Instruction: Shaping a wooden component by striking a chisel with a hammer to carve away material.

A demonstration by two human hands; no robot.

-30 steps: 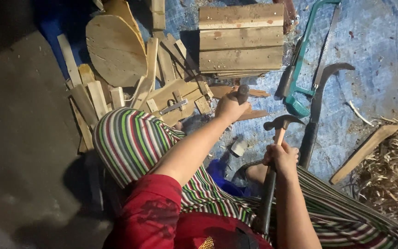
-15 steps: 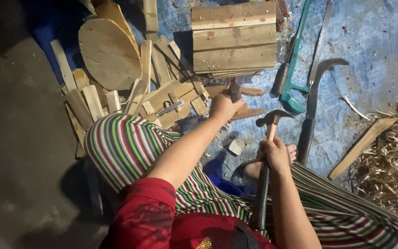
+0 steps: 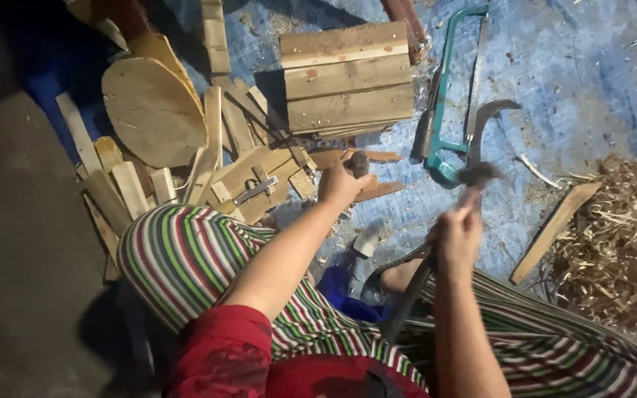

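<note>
The left hand (image 3: 342,184) gripped a short dark chisel-like tool (image 3: 359,162) upright just below the stacked pale wooden boards (image 3: 346,77), apparently steadying it, while the right hand (image 3: 457,234) clenched a blurred wooden-handled hammer (image 3: 473,177), raised as if to strike.

I wear a red short-sleeved top (image 3: 223,354) and loose trousers (image 3: 186,258) striped in green, red, white and black; my forearms are bare.

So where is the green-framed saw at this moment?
In the head view the green-framed saw lies on the blue sheet, upper right, between the stacked boards and the curved blade.
</note>
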